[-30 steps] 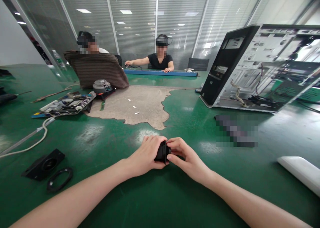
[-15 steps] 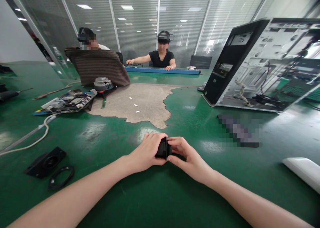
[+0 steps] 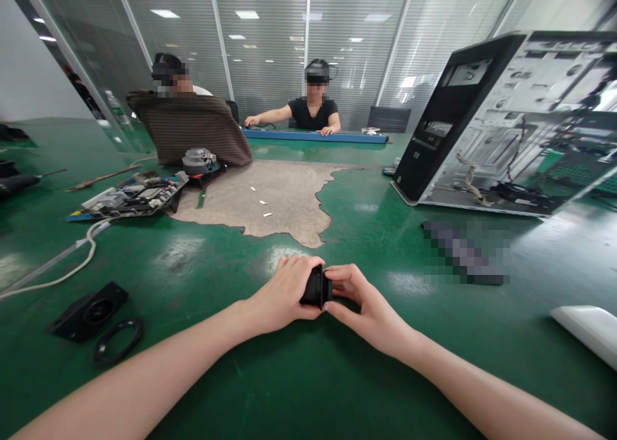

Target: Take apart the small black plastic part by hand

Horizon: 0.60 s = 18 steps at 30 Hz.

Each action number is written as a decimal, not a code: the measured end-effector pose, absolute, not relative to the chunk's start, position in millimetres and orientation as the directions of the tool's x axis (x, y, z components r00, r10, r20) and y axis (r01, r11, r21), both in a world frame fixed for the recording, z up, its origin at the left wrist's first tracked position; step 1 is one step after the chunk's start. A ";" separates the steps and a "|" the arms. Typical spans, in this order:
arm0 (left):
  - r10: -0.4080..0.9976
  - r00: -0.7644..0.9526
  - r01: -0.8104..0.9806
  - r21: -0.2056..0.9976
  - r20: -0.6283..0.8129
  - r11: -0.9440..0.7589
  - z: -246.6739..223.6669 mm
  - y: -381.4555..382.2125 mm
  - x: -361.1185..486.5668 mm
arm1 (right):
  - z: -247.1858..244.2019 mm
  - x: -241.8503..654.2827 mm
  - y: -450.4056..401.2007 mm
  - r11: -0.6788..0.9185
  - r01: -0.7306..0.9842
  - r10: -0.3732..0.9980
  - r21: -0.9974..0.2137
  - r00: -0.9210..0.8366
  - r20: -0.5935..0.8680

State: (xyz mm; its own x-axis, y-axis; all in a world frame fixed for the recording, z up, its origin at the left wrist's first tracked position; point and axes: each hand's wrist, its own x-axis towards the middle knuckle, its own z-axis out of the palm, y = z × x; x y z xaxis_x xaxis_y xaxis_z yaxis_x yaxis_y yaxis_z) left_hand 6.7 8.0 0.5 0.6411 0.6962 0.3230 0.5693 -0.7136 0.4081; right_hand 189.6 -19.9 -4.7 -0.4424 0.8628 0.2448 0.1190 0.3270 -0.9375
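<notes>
A small black part (image 3: 315, 288) with a flange on its right side is held between both hands, low over the green table (image 3: 250, 388). My left hand (image 3: 288, 292) wraps round its left side, fingers over the top and thumb below. At the flanged right side, the curled fingers and thumb of my right hand (image 3: 357, 297) grip the same part. To the left lie a black housing with a round opening (image 3: 91, 311) and a black ring (image 3: 118, 340).
A circuit board (image 3: 135, 194) and a white cable (image 3: 89, 241) lie at left. An open computer case (image 3: 453, 119) stands at right, with a blurred dark object (image 3: 465, 254) before it. A white object (image 3: 585, 331) sits at far right. Two people sit across the table.
The whole view has shifted very slightly. Both hands keep their grip on the black part, with no clear movement relative to it.
</notes>
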 end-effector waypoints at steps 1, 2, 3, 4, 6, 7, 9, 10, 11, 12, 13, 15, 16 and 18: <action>0.695 0.642 0.569 0.407 0.323 -0.715 0.8 7.9 6.8 | -5.2 189.8 -20.0 0.331 0.119 0.864 -0.936 -0.439 0.249; 0.694 0.642 0.567 0.406 0.327 -0.716 1.1 7.7 7.0 | -5.6 189.8 -19.9 0.326 0.122 0.869 -0.938 -0.429 0.246; 0.693 0.641 0.566 0.406 0.332 -0.718 1.5 7.5 7.1 | -5.8 189.7 -19.8 0.318 0.124 0.876 -0.940 -0.418 0.241; 0.692 0.640 0.564 0.408 0.334 -0.718 1.8 7.3 7.2 | -5.7 189.4 -19.6 0.311 0.126 0.882 -0.942 -0.409 0.236; 0.694 0.639 0.563 0.414 0.330 -0.715 2.2 6.9 7.4 | -4.7 188.7 -19.3 0.299 0.132 0.889 -0.945 -0.398 0.226; 0.696 0.639 0.563 0.417 0.329 -0.714 2.3 6.8 7.5 | -3.8 188.3 -19.3 0.291 0.138 0.893 -0.947 -0.395 0.216; 0.696 0.637 0.560 0.422 0.330 -0.713 2.0 6.8 7.6 | -1.9 187.9 -19.4 0.269 0.153 0.896 -0.951 -0.401 0.188; 0.695 0.637 0.558 0.423 0.333 -0.714 1.7 7.0 7.6 | -1.1 188.0 -19.6 0.260 0.163 0.897 -0.952 -0.405 0.175; 0.694 0.637 0.555 0.425 0.336 -0.715 1.4 7.2 7.5 | -0.6 188.2 -19.8 0.257 0.174 0.897 -0.951 -0.408 0.168; 0.694 0.637 0.553 0.427 0.336 -0.715 1.2 7.3 7.4 | -0.3 188.5 -20.1 0.262 0.182 0.896 -0.948 -0.412 0.169; 0.694 0.637 0.553 0.428 0.334 -0.714 1.1 7.4 7.3 | -0.3 188.9 -20.4 0.275 0.186 0.891 -0.943 -0.419 0.177; 0.699 0.636 0.558 0.431 0.326 -0.709 1.3 7.4 7.1 | -0.9 189.8 -20.9 0.311 0.176 0.876 -0.934 -0.434 0.210; 0.702 0.635 0.560 0.433 0.324 -0.706 1.5 7.2 6.9 | -1.4 190.1 -21.0 0.326 0.164 0.869 -0.931 -0.440 0.227; 0.702 0.636 0.560 0.433 0.321 -0.706 1.7 6.8 6.8 | -2.3 190.5 -20.9 0.329 0.140 0.865 -0.934 -0.442 0.238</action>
